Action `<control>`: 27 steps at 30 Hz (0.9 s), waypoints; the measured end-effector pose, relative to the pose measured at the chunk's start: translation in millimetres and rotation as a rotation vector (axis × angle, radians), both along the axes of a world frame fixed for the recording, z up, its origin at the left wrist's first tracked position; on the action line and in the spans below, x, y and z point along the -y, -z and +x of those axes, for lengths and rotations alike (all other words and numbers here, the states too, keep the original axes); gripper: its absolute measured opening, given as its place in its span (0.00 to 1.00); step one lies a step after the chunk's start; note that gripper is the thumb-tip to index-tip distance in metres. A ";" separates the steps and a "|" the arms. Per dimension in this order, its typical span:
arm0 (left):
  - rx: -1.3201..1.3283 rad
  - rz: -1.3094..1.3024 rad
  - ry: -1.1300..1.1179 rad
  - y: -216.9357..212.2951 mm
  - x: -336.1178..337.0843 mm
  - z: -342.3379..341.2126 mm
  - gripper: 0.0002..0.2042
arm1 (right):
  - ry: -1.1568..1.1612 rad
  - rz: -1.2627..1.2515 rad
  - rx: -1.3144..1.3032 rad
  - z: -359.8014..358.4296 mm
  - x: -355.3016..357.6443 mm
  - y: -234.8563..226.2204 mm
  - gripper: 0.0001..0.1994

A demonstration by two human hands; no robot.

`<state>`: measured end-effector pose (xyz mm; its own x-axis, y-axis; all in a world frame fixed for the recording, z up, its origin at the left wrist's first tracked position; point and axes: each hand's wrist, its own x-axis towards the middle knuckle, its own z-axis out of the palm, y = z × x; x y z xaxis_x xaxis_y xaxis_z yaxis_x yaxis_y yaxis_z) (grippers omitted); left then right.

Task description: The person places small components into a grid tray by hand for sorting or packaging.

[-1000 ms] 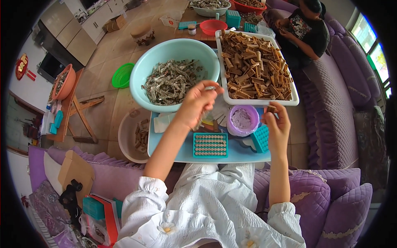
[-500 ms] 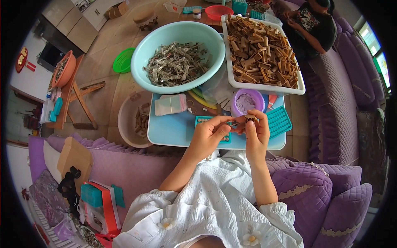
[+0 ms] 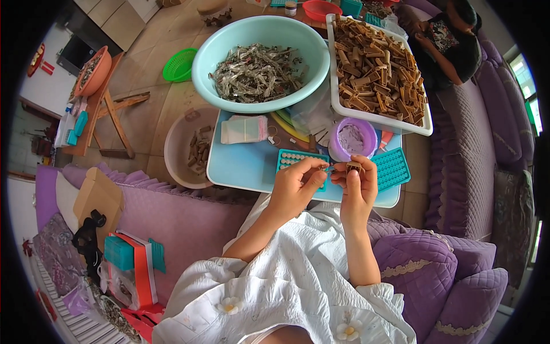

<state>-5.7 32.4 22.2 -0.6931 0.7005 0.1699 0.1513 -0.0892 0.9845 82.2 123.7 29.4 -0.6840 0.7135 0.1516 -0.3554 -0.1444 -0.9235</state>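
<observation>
My right hand (image 3: 357, 192) holds a small brown piece (image 3: 354, 167) like a short hollow box, its thumb against the near side. Close beside it, my left hand (image 3: 297, 186) is pinched on something tiny at the fingertips, too small to make out. Under the left hand lies a teal tray (image 3: 283, 161) with rows of pale round beads, partly hidden by the fingers. To the right of my right hand lies another teal tray (image 3: 391, 168) with rows of small pits. Just beyond the hands stands a purple tub (image 3: 336, 146) with pale flakes inside.
On the blue table (image 3: 229, 171) lies a banded stack of clear packets (image 3: 244, 129). Beyond are a large light-blue basin (image 3: 201, 74) of silvery strips and a white bin (image 3: 378, 119) of brown pieces. A pale tub (image 3: 173, 150) stands left. Another person (image 3: 450, 49) sits far right.
The view has shifted a little, so the table and basins sit higher and further right. Both hands keep their pinches close together, and more of the beaded tray shows beside the left hand.
</observation>
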 end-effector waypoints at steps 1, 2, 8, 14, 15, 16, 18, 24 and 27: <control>-0.004 -0.003 -0.004 0.0 0.2 0.1 0.11 | -0.003 0.001 0.003 -0.1 0.8 0.6 0.10; -0.002 -0.003 -0.007 0.3 0.6 -0.2 0.11 | 0.010 0.004 0.006 -0.5 1.7 1.2 0.10; -0.168 0.070 -0.149 3.1 -1.4 4.3 0.12 | -0.031 -0.102 0.018 -6.8 -4.7 5.9 0.10; -0.622 0.020 -0.130 7.1 -1.3 2.7 0.12 | -0.102 -0.205 0.021 -7.5 -10.6 5.1 0.09; -0.666 -0.021 -0.159 9.4 -0.1 1.3 0.11 | -0.133 -0.220 0.029 -7.6 -11.4 4.7 0.09; -0.710 -0.062 -0.188 11.1 1.0 0.0 0.11 | -0.132 -0.221 0.030 -7.3 -12.0 3.8 0.09; -0.691 -0.042 -0.210 12.6 1.4 -3.5 0.11 | -0.213 -0.236 0.027 -6.6 -14.2 2.6 0.09; -0.492 0.046 -0.217 3.8 5.3 -1.1 0.08 | -0.183 -0.279 0.000 -13.3 -15.7 10.2 0.12; -0.141 0.040 -0.160 1.0 5.6 3.9 0.07 | -0.149 -0.284 0.038 -22.1 -6.2 12.2 0.15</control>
